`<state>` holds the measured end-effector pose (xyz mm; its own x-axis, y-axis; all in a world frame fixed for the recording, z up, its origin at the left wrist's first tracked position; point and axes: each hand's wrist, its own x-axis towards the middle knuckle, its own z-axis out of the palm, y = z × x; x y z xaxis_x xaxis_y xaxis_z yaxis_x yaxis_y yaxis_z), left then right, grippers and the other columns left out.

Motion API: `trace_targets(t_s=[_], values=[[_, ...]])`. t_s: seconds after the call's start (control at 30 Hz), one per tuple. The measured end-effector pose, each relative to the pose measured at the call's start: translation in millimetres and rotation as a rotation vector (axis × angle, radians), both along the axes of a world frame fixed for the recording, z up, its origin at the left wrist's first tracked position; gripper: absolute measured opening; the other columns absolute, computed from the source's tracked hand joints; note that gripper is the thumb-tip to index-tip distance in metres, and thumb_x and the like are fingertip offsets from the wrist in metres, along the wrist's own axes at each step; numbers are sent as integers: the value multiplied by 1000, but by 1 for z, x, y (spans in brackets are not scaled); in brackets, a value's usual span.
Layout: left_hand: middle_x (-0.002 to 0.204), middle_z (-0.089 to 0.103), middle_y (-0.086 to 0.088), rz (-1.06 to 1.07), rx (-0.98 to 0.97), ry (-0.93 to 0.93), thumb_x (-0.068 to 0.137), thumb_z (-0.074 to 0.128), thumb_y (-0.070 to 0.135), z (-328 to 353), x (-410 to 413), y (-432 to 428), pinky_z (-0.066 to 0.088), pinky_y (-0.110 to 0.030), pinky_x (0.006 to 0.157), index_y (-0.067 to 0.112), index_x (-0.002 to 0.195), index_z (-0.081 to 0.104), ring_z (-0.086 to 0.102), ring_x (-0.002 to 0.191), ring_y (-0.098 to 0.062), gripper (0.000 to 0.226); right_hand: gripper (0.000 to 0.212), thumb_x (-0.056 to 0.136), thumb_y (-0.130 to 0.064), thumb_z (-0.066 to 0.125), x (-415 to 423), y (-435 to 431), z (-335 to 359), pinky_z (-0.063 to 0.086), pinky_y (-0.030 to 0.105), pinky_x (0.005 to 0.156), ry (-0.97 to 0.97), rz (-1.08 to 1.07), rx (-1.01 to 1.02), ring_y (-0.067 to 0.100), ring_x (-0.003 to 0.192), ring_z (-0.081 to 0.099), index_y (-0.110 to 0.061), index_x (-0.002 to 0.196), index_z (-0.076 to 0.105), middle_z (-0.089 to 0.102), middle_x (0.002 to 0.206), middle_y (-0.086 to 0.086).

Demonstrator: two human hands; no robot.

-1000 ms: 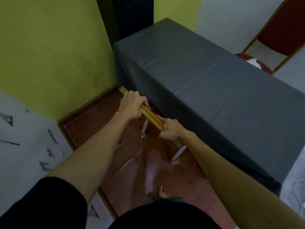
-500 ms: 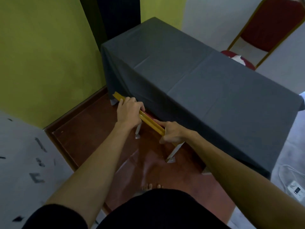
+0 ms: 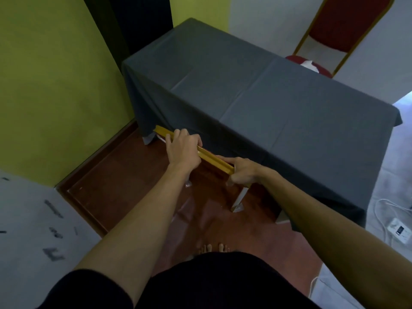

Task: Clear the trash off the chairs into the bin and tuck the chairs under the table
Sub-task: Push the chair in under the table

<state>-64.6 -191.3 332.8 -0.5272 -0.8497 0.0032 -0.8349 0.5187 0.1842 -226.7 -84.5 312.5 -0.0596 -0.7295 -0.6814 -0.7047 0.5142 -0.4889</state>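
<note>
Chair rail (image 3: 214, 159) pushed closer against table cloth (image 3: 256, 103).

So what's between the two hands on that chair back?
In the head view, only a bare stretch of the gold chair back rail shows between the left hand and the right hand; both grip it.

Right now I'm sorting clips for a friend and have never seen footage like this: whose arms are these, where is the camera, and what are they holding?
There is no machine here. A person wears the camera on the head, so it looks forward and down along both bare arms. The left hand and right hand each have a closed grip on the gold top rail of a chair that is pushed against the table. A grey cloth covers the table and nothing lies on it. Beyond the table stands a red chair with something white, probably trash, on its seat. The person's bare toes show on the brown floor below.
</note>
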Motion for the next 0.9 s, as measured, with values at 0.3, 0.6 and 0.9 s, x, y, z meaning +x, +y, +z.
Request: trace_targets(t_s=[0.3, 0.6, 0.9], values=[[107, 60, -1, -50, 0, -6, 74, 82, 34, -1, 5, -5, 37, -42, 100, 34, 101, 70, 52, 112, -23, 30, 56, 86, -16, 66, 38, 31, -25, 64, 33, 63, 130, -435, -359, 15, 71, 72, -30, 140, 57, 72, 91, -3], [128, 54, -10, -152, 125, -269, 75, 77, 35, 14, -6, 3, 16, -57, 119, 30, 124, 60, 41, 131, -36, 53, 52, 94, -14, 67, 29, 64, -13, 62, 32, 75, 46, -469, -468, 13, 83, 70, -20, 144, 55, 70, 111, 4], [145, 53, 0, -428, 547, -140, 77, 80, 38, 24, -102, 119, 19, -58, 119, 32, 136, 54, 43, 138, -26, 66, 46, 96, -15, 66, -48, 156, 11, 44, 8, 86, 106, -659, -516, 18, 117, 64, -15, 142, 59, 66, 138, 6]])
